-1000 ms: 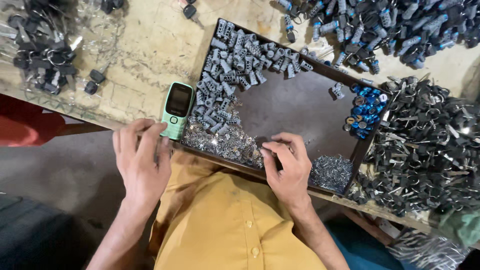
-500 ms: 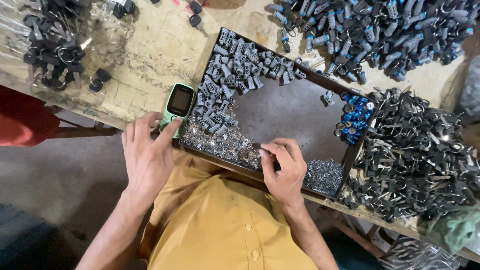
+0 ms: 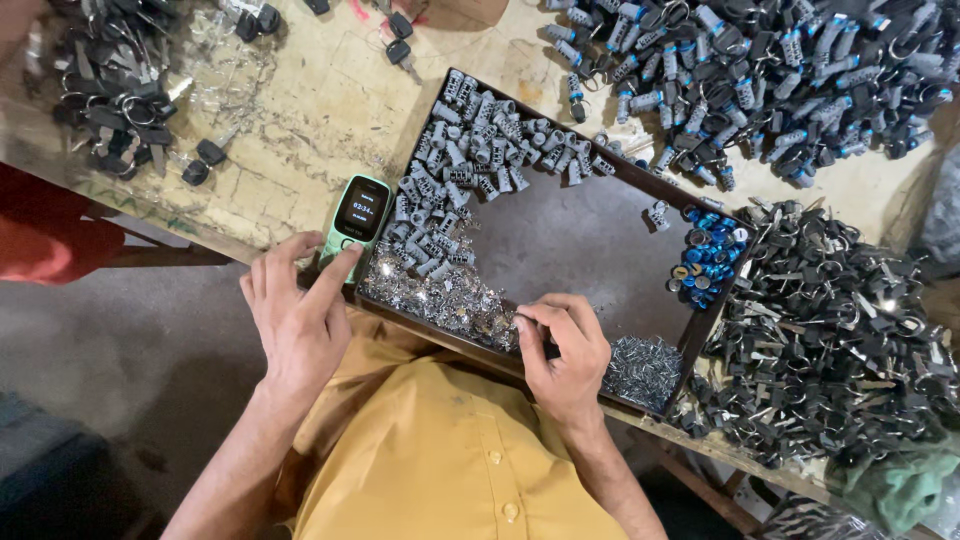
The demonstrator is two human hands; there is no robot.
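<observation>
**Pressing a phone, pinching small metal parts**

Resting at the frame's lower left, the left hand (image 3: pixel 298 325) lies spread, its forefinger touching the green phone (image 3: pixel 355 222) at the table edge. Right of it, the dark tray (image 3: pixel 585 235) holds grey cylinders (image 3: pixel 462 165) and shiny metal bits (image 3: pixel 440 298). Lower centre, the right hand (image 3: pixel 565 355) pinches at those bits. Blue caps (image 3: pixel 708 258) sit further right.

Open room lies just ahead of the right hand (image 3: pixel 562 352): the bare dark middle of the tray (image 3: pixel 580 240). To its left silver bits (image 3: pixel 440 297) crowd the edge, to its right a pile of small pins (image 3: pixel 640 370). Beyond, grey cylinders (image 3: pixel 470 165) and blue caps (image 3: pixel 708 258) hem the gap. Ahead of the left hand (image 3: pixel 297 318) a green phone (image 3: pixel 358 215) blocks.
</observation>
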